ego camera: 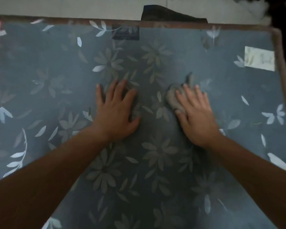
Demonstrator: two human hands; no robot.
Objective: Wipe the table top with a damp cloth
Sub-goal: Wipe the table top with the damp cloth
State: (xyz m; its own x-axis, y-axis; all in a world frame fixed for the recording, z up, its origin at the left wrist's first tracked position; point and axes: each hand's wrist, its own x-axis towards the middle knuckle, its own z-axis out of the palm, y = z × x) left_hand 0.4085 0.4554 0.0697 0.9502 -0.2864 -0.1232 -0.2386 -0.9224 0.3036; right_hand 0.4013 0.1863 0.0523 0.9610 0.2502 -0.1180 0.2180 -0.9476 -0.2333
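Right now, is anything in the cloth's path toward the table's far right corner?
One thing: a pale paper patch lies flat near that corner, beyond the cloth under the right hand. I cannot tell whether it is stuck down. Otherwise the table looks bare there.

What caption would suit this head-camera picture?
Right hand presses a crumpled grey cloth onto the blue floral table top; left hand lies flat.

It looked like a dim home room — the table (238, 100) wore a blue floral cover with a brown wooden rim, a pale floor (73, 7) lay beyond, and a paper slip (259, 58) sat near one corner.
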